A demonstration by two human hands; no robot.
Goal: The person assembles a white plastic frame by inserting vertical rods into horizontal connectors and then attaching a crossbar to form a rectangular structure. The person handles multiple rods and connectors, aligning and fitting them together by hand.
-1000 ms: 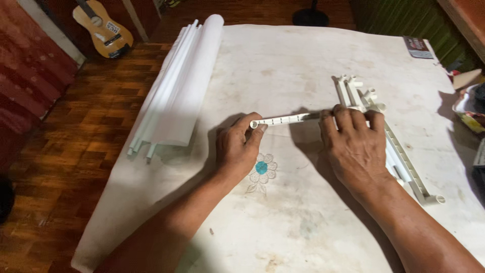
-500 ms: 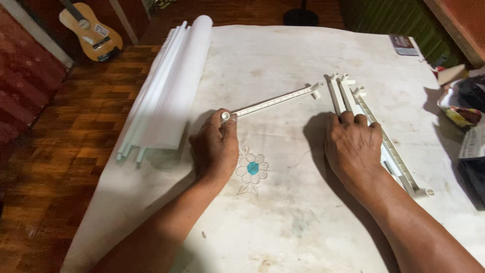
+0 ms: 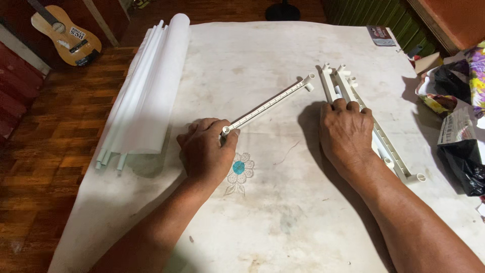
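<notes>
On the stained white table cover (image 3: 283,45), beside a rolled bundle of translucent white sheet and rods (image 3: 149,86), the left hand (image 3: 204,151) pinches the near end of a slim white plastic rail (image 3: 268,103), lying diagonally. The right hand (image 3: 348,134) presses flat, fingers together, on a stack of similar white rails (image 3: 389,146). It seems one rail is being separated; next move needs careful alignment.

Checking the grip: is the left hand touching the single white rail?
Touching. The head view shows the left hand with fingers wrapped around the near end of the single white rail.
</notes>
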